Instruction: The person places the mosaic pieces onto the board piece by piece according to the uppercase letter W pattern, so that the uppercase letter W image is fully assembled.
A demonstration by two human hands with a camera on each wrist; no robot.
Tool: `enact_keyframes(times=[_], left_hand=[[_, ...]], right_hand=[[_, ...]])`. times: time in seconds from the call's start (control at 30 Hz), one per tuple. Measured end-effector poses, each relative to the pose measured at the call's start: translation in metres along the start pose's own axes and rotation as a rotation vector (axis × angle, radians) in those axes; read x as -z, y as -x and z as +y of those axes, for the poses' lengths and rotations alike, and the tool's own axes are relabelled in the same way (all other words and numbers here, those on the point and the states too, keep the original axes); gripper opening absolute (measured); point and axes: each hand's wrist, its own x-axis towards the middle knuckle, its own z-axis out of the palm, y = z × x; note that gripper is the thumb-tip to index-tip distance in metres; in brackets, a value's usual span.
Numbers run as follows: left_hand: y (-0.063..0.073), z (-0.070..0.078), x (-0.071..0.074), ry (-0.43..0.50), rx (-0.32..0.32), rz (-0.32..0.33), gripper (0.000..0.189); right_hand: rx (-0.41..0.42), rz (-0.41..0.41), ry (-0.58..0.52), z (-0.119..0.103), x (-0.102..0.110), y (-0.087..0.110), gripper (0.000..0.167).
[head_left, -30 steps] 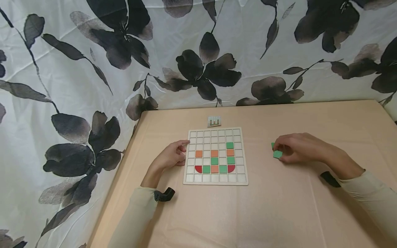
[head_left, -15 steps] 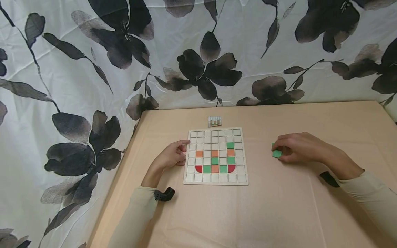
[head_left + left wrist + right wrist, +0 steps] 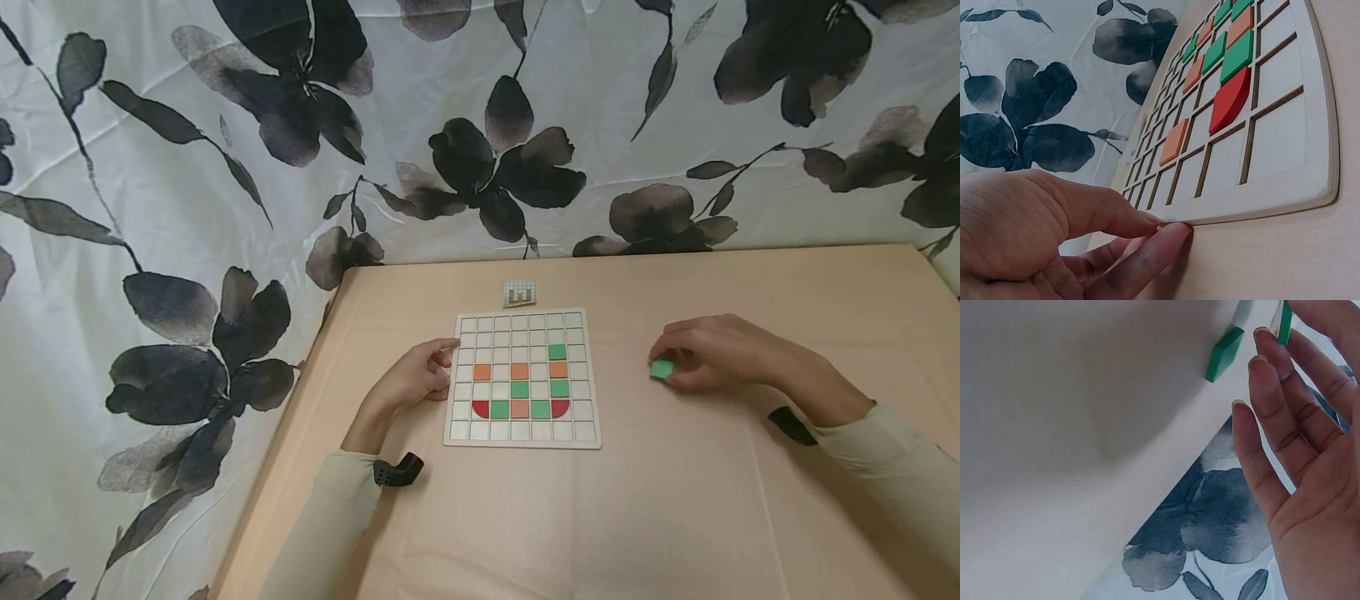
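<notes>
A white grid board (image 3: 489, 439) lies on the table with green, orange and red tiles set in several of its squares. My left hand (image 3: 411, 377) is at the board's left edge, thumb and finger pinching the rim (image 3: 1175, 217). Off to the right of the board, my right hand (image 3: 720, 354) pinches a green square tile (image 3: 661, 369) between thumb and fingers. In the right wrist view that held tile (image 3: 1285, 324) shows edge-on, and a second green tile (image 3: 1225, 355) lies on the tabletop beyond the fingertips; the hand hides this one in the head view.
A small card with a printed grid (image 3: 519, 293) sits just behind the board. The wooden table (image 3: 660, 508) ends at a floral cloth (image 3: 420, 100) hanging along the back and left.
My right hand has shifted slightly left with the green tile, and the other green tile is now hidden behind it in the head view. My left hand and the board stay put.
</notes>
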Motion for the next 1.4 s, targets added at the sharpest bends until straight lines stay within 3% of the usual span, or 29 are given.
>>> enact_keyframes(times=[0.83,1.4], left_hand=[[-0.002,-0.001,-0.001,0.005,-0.008,-0.004,0.069],[-0.004,-0.003,-0.001,0.008,-0.013,-0.008,0.069]], right_hand=[[-0.027,-0.093,-0.072,-0.021,0.014,-0.03,0.025],[0.003,-0.1,-0.056,-0.033,0.013,-0.053,0.027]])
